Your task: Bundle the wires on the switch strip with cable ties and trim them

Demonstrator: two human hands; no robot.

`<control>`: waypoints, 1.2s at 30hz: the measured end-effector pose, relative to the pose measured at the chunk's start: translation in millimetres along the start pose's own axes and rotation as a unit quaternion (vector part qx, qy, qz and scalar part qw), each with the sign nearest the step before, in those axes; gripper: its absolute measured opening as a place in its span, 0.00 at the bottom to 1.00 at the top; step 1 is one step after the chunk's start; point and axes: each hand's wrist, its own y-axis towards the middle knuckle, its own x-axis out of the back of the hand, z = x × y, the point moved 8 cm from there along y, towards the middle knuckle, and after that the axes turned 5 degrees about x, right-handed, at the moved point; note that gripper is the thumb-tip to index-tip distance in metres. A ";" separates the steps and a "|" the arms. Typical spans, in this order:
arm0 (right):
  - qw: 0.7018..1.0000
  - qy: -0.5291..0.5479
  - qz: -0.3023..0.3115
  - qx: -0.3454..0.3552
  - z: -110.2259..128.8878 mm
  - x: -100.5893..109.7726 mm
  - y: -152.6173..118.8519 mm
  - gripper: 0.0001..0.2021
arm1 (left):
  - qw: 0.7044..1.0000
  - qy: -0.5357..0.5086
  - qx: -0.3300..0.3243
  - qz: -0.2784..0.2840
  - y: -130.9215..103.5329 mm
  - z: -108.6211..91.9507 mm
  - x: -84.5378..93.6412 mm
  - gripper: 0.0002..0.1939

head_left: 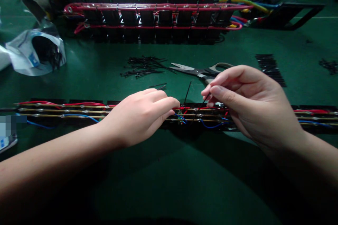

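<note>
A long black strip assembly [81, 111] with brass rods and red and blue wires runs across the green table. My left hand [148, 116] rests over its middle, fingers together, with thumb and index finger closed at the red wire; what they hold, if anything, is hidden. My right hand [253, 105] pinches a thin black cable tie [204, 101] between thumb and index finger, its lower end at the rods. Another black tie [188, 92] stands up from the strip between my two hands.
Scissors [195, 71] lie behind the strip, beside a loose pile of black ties [144, 66]. More ties [269, 68] lie at right. A plastic bag [22, 51] is at left. Larger wired assemblies [158, 17] span the back of the table [100, 66].
</note>
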 end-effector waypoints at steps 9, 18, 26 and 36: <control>1.000 0.010 -0.004 0.017 2.5 -1.1 -0.1 0.05 | 1.000 -0.013 0.000 0.004 0.4 -0.3 1.7 0.11; 1.000 -0.010 0.003 0.019 2.2 0.4 0.0 0.04 | 0.998 -0.049 -0.029 -0.005 -0.1 -4.2 3.6 0.11; 1.000 -0.001 0.005 0.011 1.8 0.0 0.3 0.05 | 0.999 -0.024 -0.007 0.030 0.4 -2.9 1.9 0.16; 0.992 -0.052 -0.015 0.115 16.0 -1.4 -11.8 0.10 | 0.998 0.014 0.015 0.055 1.1 3.3 -6.7 0.18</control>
